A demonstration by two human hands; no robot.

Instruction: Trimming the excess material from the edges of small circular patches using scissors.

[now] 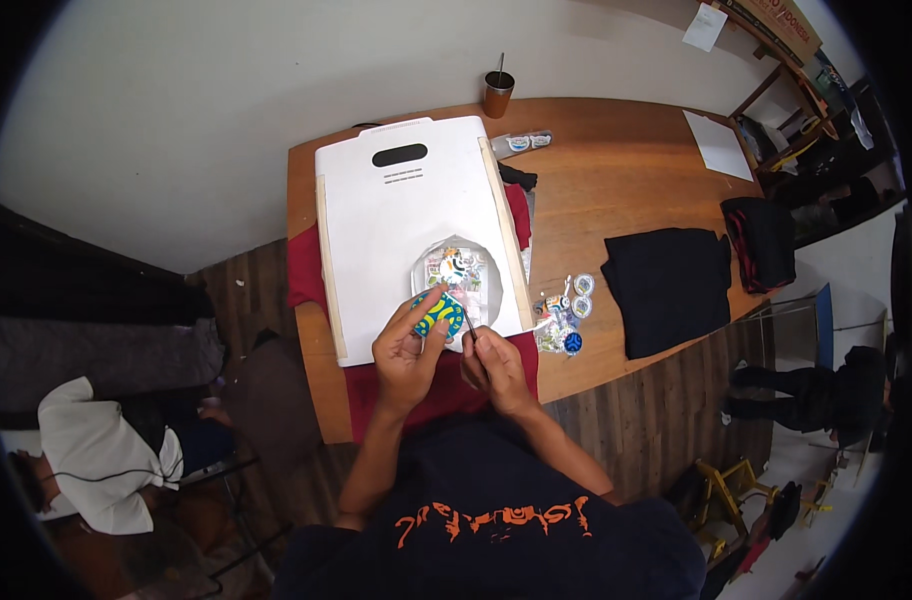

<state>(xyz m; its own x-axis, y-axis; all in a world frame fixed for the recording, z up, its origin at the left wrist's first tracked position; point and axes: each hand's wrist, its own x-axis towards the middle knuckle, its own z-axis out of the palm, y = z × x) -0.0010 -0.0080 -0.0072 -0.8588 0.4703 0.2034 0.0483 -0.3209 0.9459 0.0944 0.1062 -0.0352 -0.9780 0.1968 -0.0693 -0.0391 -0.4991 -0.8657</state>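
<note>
Between the thumb and fingers of my left hand (408, 358) is a round teal sticker (438, 314) with a yellow pattern. My right hand (498, 368) is closed around a thin dark pointed tool (469, 322), whose tip is close to the sticker's right edge; its exact kind is too small to make out. Both hands are over the lower part of a large white board (366, 235) with a dark handle slot. Just beyond my fingers, a round whitish area (488, 262) on the board holds printed sticker pieces (453, 264), one orange, white and black.
Dark red cloth (381, 398) sticks out from under the board. On the wooden table (596, 165), several round stickers (582, 296) lie right of the board, near folded black cloth (666, 290). A brown cup (498, 95) stands at the back. A person in white (106, 455) sits at left.
</note>
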